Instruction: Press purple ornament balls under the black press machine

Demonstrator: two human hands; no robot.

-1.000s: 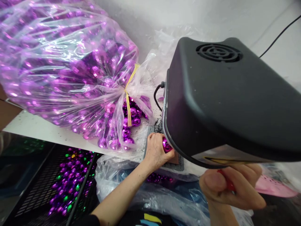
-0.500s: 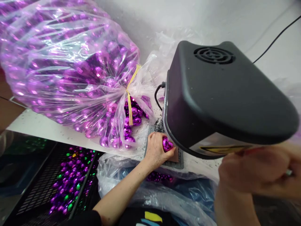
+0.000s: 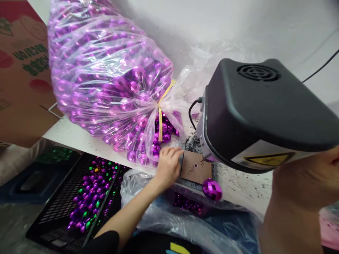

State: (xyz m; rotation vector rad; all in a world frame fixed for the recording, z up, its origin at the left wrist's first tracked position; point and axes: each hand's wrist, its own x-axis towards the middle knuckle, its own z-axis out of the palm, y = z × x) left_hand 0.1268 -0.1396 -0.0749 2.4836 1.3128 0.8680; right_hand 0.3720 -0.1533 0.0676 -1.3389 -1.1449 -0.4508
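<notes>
My left hand (image 3: 167,165) reaches to the mouth of a big clear bag (image 3: 111,70) stuffed with shiny purple faceted balls, tied with a yellow band (image 3: 161,113); its fingers curl near loose balls (image 3: 148,155) and hold nothing I can see. A single purple ball (image 3: 212,189) sits at the front edge of the machine's base plate (image 3: 196,168), free of both hands. My right hand (image 3: 304,183) is close to the camera, under the black machine head (image 3: 265,113); its fingers are hidden.
A black crate (image 3: 66,208) on the floor holds purple and green balls. Clear and blue plastic bags (image 3: 185,218) hang below the table edge. A cardboard box (image 3: 21,70) stands at the left. A black cable (image 3: 320,67) runs along the white wall.
My left hand let go of the purple ball and moved left toward the bag. The ball now lies at the plate's front edge. The right hand rose toward the machine head.
</notes>
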